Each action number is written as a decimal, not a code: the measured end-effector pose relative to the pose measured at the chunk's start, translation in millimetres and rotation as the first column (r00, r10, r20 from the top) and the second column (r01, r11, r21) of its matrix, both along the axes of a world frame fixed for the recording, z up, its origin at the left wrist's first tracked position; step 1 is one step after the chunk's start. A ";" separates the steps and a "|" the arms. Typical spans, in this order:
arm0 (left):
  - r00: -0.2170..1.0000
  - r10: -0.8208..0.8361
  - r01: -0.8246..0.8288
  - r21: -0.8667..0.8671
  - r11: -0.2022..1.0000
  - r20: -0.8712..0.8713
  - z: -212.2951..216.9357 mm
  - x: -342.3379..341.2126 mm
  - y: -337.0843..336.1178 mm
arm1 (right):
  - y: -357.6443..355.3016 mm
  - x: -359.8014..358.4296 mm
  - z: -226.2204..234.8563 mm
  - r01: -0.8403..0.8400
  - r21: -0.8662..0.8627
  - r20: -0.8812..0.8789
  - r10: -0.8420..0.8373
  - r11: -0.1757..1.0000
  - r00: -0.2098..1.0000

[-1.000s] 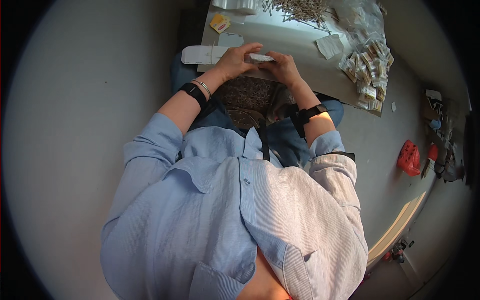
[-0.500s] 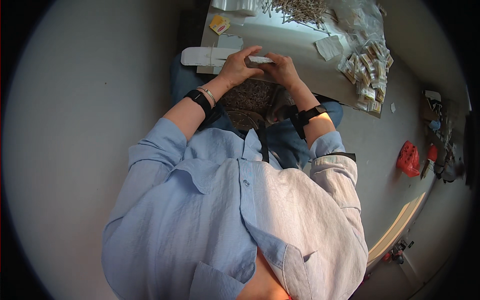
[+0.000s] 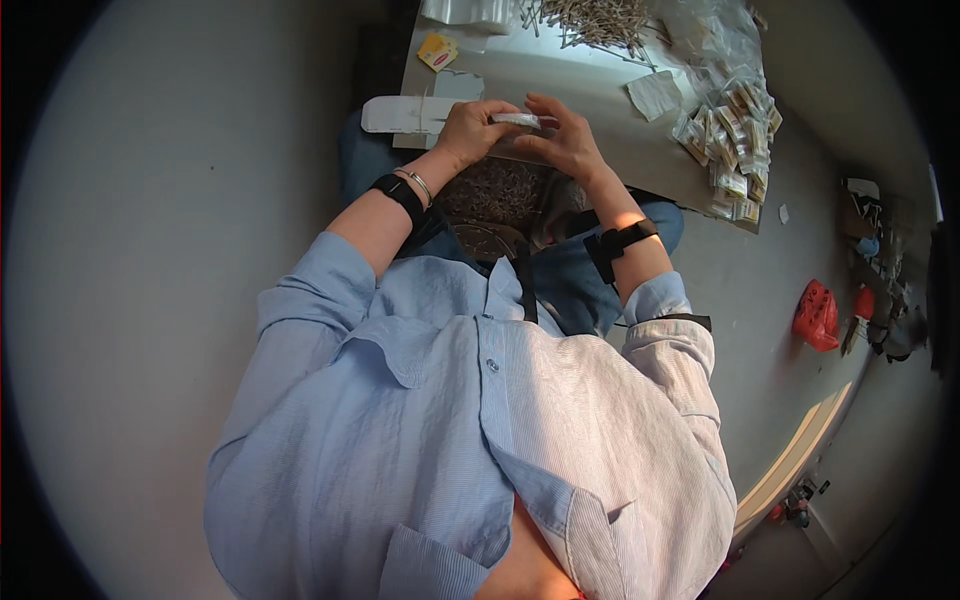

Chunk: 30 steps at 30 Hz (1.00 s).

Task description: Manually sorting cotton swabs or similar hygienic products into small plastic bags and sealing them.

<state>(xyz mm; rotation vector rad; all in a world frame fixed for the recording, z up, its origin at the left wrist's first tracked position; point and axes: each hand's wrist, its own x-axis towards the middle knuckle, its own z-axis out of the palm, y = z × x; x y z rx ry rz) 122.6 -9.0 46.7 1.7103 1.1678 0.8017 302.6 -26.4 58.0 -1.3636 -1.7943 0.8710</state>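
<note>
My left hand (image 3: 476, 130) is closed on one end of a small, narrow white packet (image 3: 517, 119), thumb and fingers pinching it over the table's near edge. What the packet contains is too small to make out. My right hand (image 3: 568, 140) is at the packet's other end, its index finger and thumb spread wide apart. Beside my left hand a long white strip (image 3: 392, 114) with a rounded end juts past the table's left edge, a thin band looped across it. A grey-white flat piece (image 3: 458, 85) lies just behind my left hand.
The table (image 3: 560, 75) bears a heap of thin sticks (image 3: 610, 22), a yellow card (image 3: 437, 51), a white paper piece (image 3: 654, 95), and many small filled clear bags (image 3: 735, 140) at right. Clear plastic (image 3: 470, 12) lies at the back. A red bag (image 3: 817, 316) sits on the floor.
My right hand has let go of the packet and its fingers have spread apart. My left hand keeps hold, nearly in the same place.
</note>
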 end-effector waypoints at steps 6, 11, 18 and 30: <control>0.999 -0.008 0.007 0.035 0.999 0.045 -3.3 -2.8 0.0 | 2.4 7.8 7.2 -0.083 0.125 0.001 0.084 0.989 0.996; 0.986 0.007 -0.002 -0.034 0.999 0.168 -0.2 -1.4 -3.8 | 2.4 9.9 4.6 -0.079 0.222 0.068 0.066 0.972 0.996; 0.999 -0.043 0.041 0.068 0.997 0.028 5.0 -5.9 -1.1 | 3.5 4.9 17.7 -0.134 0.271 0.137 0.100 0.953 0.986; 0.989 0.061 -0.090 0.222 0.971 0.135 4.3 -4.9 -12.7 | -2.4 0.5 9.7 -0.155 0.367 0.258 0.060 0.917 0.964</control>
